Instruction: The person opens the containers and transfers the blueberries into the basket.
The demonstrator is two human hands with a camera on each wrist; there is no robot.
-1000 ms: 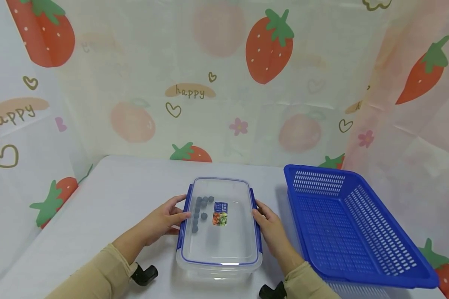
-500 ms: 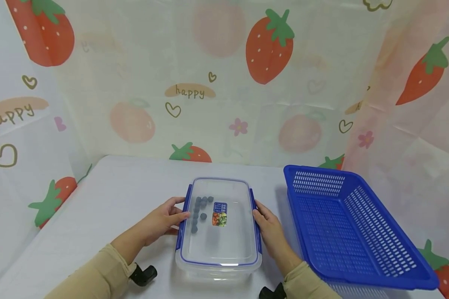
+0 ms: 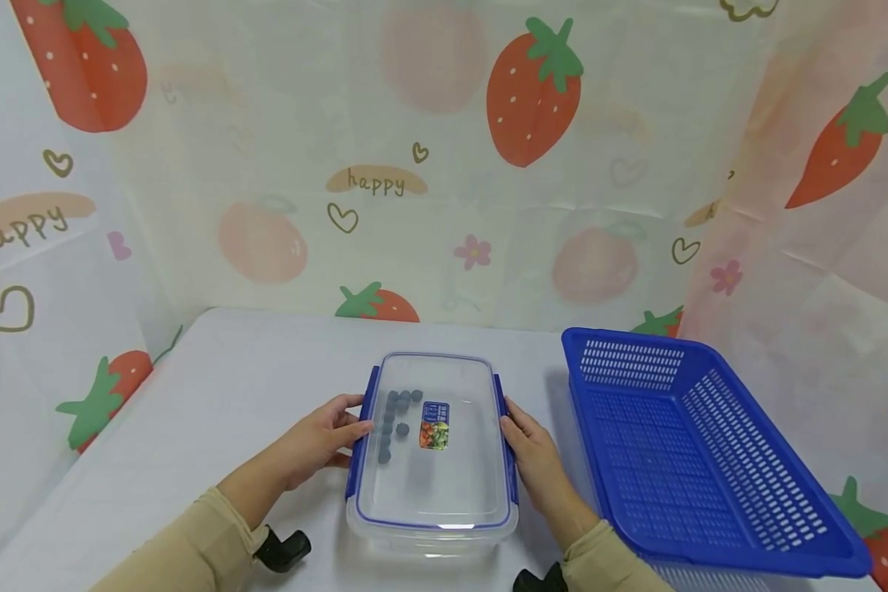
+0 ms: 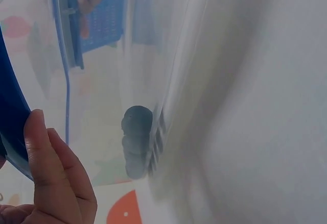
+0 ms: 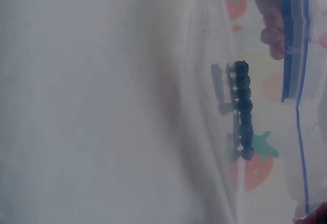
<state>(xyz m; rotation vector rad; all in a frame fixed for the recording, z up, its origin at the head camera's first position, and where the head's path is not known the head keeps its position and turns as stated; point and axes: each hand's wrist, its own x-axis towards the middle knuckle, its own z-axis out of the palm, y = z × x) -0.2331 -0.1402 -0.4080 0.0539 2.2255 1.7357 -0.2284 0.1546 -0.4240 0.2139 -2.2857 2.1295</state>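
Note:
A clear food container with a blue-rimmed lid and blue side latches stands in the middle of the white table. Several blueberries show through the lid along its left side; both wrist views show the blueberries in a row near the bottom of the box. My left hand holds the left side of the container, thumb on the lid's edge and fingers against the latch. On the opposite side, my right hand grips the right edge the same way. The right wrist view catches only a fingertip of that hand.
A blue plastic basket with slotted walls stands close on the right, behind my right hand. White cloth covers the table. A strawberry-print curtain hangs at the back and sides.

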